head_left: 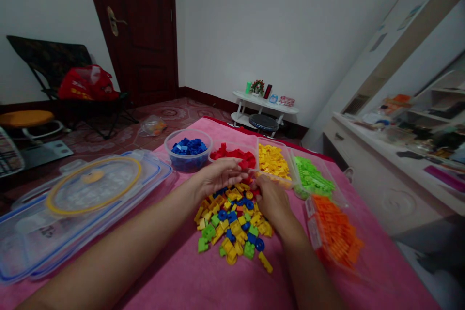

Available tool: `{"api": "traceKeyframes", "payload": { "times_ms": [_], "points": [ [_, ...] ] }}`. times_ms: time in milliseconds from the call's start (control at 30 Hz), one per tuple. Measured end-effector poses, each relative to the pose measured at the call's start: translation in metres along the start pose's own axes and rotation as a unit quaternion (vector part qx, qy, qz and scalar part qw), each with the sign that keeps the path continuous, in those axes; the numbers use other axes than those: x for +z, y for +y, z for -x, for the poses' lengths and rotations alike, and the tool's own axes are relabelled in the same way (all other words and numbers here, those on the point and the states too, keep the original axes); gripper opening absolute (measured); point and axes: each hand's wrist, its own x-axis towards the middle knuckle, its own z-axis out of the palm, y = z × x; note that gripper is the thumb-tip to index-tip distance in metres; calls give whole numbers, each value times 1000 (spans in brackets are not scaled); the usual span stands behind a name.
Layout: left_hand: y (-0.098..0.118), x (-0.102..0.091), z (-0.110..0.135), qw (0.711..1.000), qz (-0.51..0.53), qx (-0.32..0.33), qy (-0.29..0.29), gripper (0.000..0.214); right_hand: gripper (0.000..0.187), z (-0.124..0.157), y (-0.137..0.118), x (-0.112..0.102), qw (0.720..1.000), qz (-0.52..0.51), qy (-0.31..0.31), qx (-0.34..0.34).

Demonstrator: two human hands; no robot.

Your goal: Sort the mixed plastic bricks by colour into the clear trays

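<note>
A heap of mixed small plastic bricks (234, 225), yellow, blue, green and red, lies on a pink cloth. My left hand (218, 177) reaches over the far edge of the heap, fingers curled beside the red bricks tub (234, 154). My right hand (274, 201) rests on the heap's far right side, fingers bent down into the bricks; what it grips is hidden. The two hands nearly touch near a red piece (250, 180).
Behind the heap stand tubs of blue bricks (188, 147), yellow bricks (273, 161), green bricks (311, 178) and orange bricks (334, 230). Clear lids (83, 198) lie stacked at left. A white dresser (392, 174) stands at right, a folding chair (69, 82) and door at the back.
</note>
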Motion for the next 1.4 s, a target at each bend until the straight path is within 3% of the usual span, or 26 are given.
{"api": "traceKeyframes", "payload": {
  "times_ms": [133,267,400,533,700,800,867,1033,1200,1267,1300,1400],
  "points": [
    [-2,-4,-2,994,99,-42,-20,29,34,0,1,6,999,-29,0,-18],
    [-7,-6,-5,997,67,-43,-4,20,35,-3,9,0,998,-59,12,-12],
    [-11,-3,-4,999,3,-45,4,23,26,-3,6,-28,983,-139,122,14],
    [-16,3,-2,991,65,-108,-56,35,19,5,-15,-49,953,-239,184,-16],
    [-27,12,-1,972,170,-128,-101,24,31,11,-34,-47,951,-243,135,-137],
    [-33,13,-2,971,194,-106,-96,19,40,11,-33,-49,955,-235,91,-154],
    [-33,12,-3,974,183,-97,-89,18,39,11,-28,-55,957,-231,105,-140],
    [-4,6,-7,991,112,-64,-38,16,27,9,-2,-68,955,-227,182,-64],
    [43,-6,-36,994,-22,88,66,19,24,7,14,-69,964,-188,186,-28],
    [53,-12,-47,970,-162,147,103,24,23,6,13,-67,967,-185,175,-30],
    [56,-16,-50,945,-254,174,111,30,23,6,10,-65,968,-186,167,-32],
    [51,-19,-49,809,-516,258,115,45,25,6,0,-54,975,-183,124,-38]
  ]
}}
